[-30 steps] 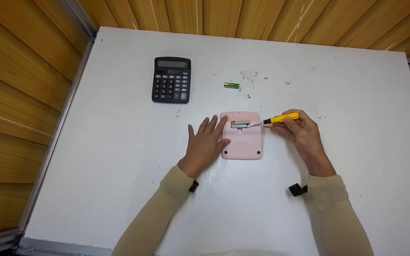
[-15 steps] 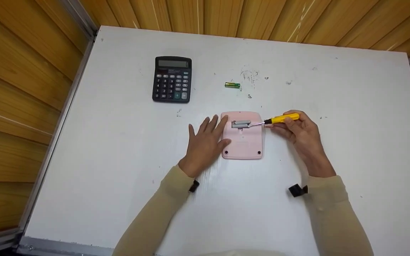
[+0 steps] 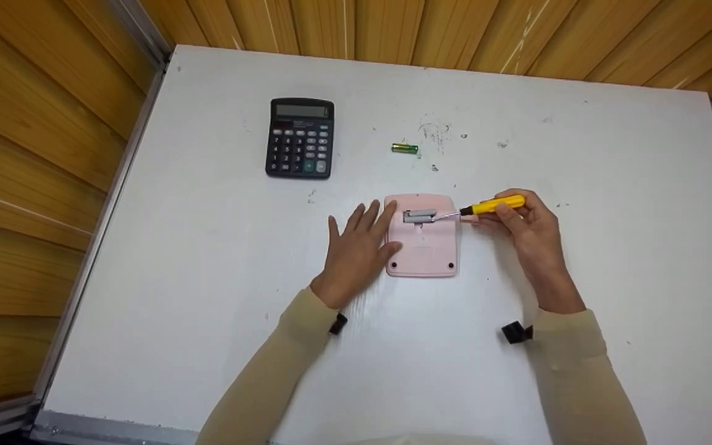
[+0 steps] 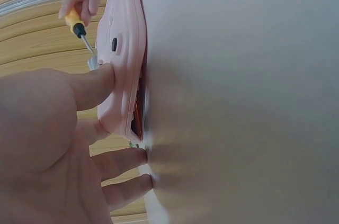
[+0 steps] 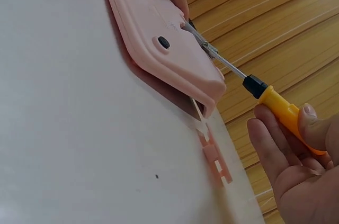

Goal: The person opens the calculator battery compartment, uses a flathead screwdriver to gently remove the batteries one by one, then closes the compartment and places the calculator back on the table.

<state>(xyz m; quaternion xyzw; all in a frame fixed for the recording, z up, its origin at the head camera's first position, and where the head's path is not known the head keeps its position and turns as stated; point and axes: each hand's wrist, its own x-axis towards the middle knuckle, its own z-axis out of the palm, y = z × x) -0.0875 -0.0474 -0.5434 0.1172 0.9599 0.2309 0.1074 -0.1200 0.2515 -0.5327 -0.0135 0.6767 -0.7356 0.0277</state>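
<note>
Gripping a screwdriver (image 3: 499, 204) is the right hand (image 3: 532, 238); the left hand (image 3: 353, 256) has straight fingers. The pink case (image 3: 425, 254) seems light: hold its sides.

Soft, fairly even light covered the white, smooth-topped worktop (image 3: 207, 259) in the head view, leaving a pale sheen around its lower middle. A faint, soft-edged shadow fell left of the right grip (image 3: 535, 241). The yellow-brown wooden plank wall (image 3: 393, 31) looked dimmer, and its lines bowed in both wrist views. Small labels on the black rectangular plastic calculator (image 3: 300, 139) blurred together. The left wrist view appeared hazy, with a diffuse brownish shadow beside the left grip (image 4: 58, 123). In the right wrist view, darker shadow edged the pale pink plastic case (image 5: 164, 33), while the worktop brightened toward the lower left.
</note>
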